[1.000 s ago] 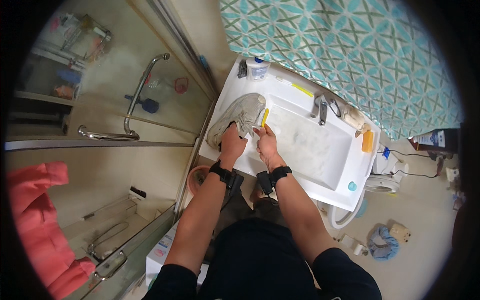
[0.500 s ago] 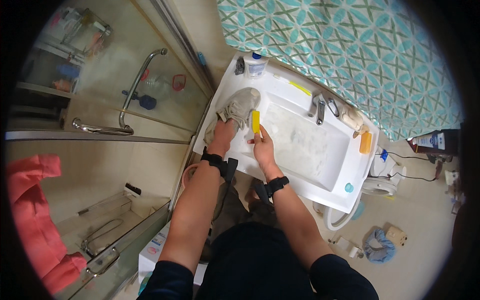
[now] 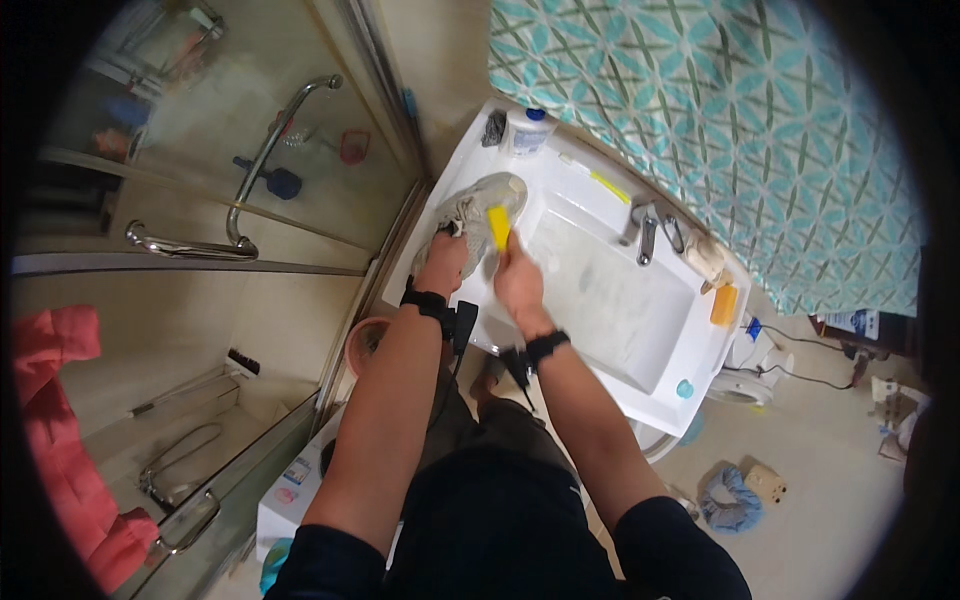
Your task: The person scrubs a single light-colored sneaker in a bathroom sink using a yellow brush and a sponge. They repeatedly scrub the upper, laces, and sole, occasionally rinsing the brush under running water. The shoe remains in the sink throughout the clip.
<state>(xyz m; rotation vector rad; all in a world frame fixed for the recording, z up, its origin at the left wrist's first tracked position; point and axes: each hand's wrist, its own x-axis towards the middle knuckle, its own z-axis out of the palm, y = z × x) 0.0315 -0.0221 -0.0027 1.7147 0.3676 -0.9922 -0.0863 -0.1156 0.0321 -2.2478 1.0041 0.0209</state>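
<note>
A light grey-beige shoe (image 3: 489, 197) with laces lies on the left ledge of the white sink (image 3: 655, 408). My left hand (image 3: 442, 267) is closed on the shoe near its opening, and part of the shoe is hidden beneath it. Gripped in my right hand (image 3: 518, 284) is a yellow scrubbing brush (image 3: 498, 228), its head against the side of the shoe that faces the basin. Blur softens the right hand's outline. Cloudy water (image 3: 600, 275) stands in the basin.
A white bottle with a blue cap (image 3: 527, 132), a yellow-handled toothbrush (image 3: 609, 187), the faucet (image 3: 646, 232) and an orange bar (image 3: 724, 306) stand along the sink's back rim. A patterned curtain (image 3: 700, 120) hangs behind. Glass shower panels (image 3: 340, 190) border the left.
My right hand has brought the yellow brush leftward from beside the shoe onto its side, tilting it. My left hand keeps its hold on the shoe. The whole view has shifted slightly.
</note>
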